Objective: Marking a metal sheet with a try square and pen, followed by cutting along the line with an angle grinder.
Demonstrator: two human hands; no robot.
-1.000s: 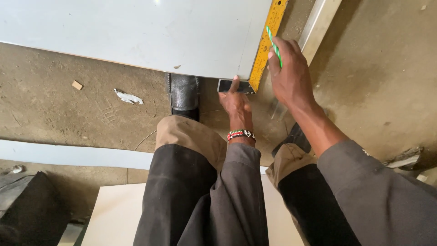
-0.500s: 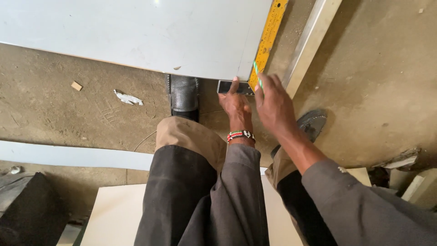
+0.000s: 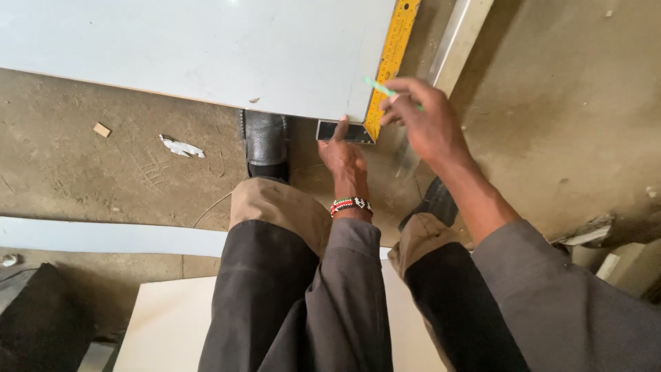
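A large pale grey board (image 3: 206, 48) lies across the upper part of the head view. A square with a yellow ruled blade (image 3: 391, 58) and a dark stock (image 3: 329, 130) sits against the board's right corner. My left hand (image 3: 344, 160), with a beaded band at the wrist, presses fingertips on the dark stock. My right hand (image 3: 427, 120) hovers just right of the yellow blade and pinches a thin green pencil (image 3: 377, 86), whose tip points toward the blade's edge.
My black shoe (image 3: 265, 141) stands under the board's near edge. A long pale strip (image 3: 458, 41) runs beside the blade on the concrete floor. Scraps (image 3: 180, 147) lie at left. A white panel (image 3: 165, 331) and a grey strip (image 3: 103, 235) lie near my legs.
My right hand has come down and left along the yellow blade with the green pencil, ending near the board's corner. My left hand has stayed on the square's stock.
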